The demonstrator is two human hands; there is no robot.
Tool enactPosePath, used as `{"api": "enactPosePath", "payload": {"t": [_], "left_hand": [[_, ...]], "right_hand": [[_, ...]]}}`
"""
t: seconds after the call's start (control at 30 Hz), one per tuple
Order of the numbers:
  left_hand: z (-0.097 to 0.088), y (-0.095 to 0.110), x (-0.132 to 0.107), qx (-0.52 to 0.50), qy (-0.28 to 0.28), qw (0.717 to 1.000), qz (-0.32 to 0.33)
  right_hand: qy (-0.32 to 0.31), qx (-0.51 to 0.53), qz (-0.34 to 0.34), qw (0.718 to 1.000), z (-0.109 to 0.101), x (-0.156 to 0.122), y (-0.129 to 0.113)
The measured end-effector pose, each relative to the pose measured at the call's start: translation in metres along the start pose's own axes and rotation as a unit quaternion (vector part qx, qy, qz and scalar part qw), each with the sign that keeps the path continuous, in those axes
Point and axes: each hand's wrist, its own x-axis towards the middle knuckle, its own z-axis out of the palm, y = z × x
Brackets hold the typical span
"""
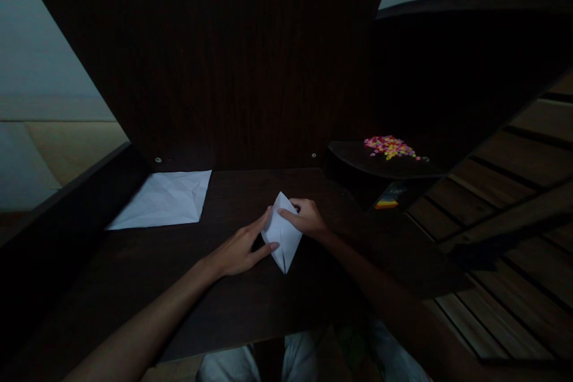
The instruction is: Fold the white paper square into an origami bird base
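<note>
While the dark back panel (250, 59) rises at the far edge of the worktop (215, 316), I look down from my distant post upon this wide, dark surface; near its far right corner I see a small shelf (351, 154) with a rounded front; in the far left corner lies a white sheet (165, 200), flat and a little wrinkled, well apart from the hands.

About halfway between the far and near edges, the left hand (237, 250) and the right hand (310, 218) meet at one thing, the folded paper (290, 239), which is white and shaped like a kite; its long axis goes from the far edge towards the near edge, so that it lies between the two hands and one tip points to each edge; the right hand is nearer to the far tip, and the left thumb is nearer to the near tip.

The right hand seems to me clamped on the paper, thumb on top and fingers bent at its right side; the left thumb presses on its face, the fingers stretched along its left side, but I cannot tell if they pinch it; smallest are the coloured pieces (389, 147), heaped upon the shelf.
</note>
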Motion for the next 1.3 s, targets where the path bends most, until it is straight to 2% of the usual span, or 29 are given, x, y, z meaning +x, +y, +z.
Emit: {"api": "enactPosePath", "payload": {"t": [0.2,0.33,0.57,0.73,0.93,1.13,1.3], "left_hand": [[-0.002,0.002,0.000,-0.003,0.000,1.000,0.031],[-0.001,0.000,-0.001,0.000,-0.006,0.999,0.032],[-0.001,0.000,0.000,0.024,0.000,0.999,0.044],[-0.001,-0.003,0.000,0.061,-0.002,0.996,0.065],[-0.002,0.000,0.000,0.096,-0.012,0.992,0.076],[-0.003,0.002,-0.001,0.107,-0.007,0.989,0.098],[-0.003,0.001,0.000,0.116,0.009,0.988,0.101]], "right_hand": [[-0.021,0.071,0.019,0.997,-0.006,0.001,-0.003],[-0.031,0.099,0.003,0.995,-0.003,0.001,0.001],[0.003,0.061,-0.029,0.998,0.002,0.002,0.006],[0.045,0.035,-0.015,0.998,0.002,0.002,0.005],[0.048,0.036,0.000,0.998,0.004,0.003,0.007],[0.000,0.049,0.037,0.998,0.007,0.003,0.009],[-0.013,0.120,0.049,0.992,0.009,0.005,0.006]]}}
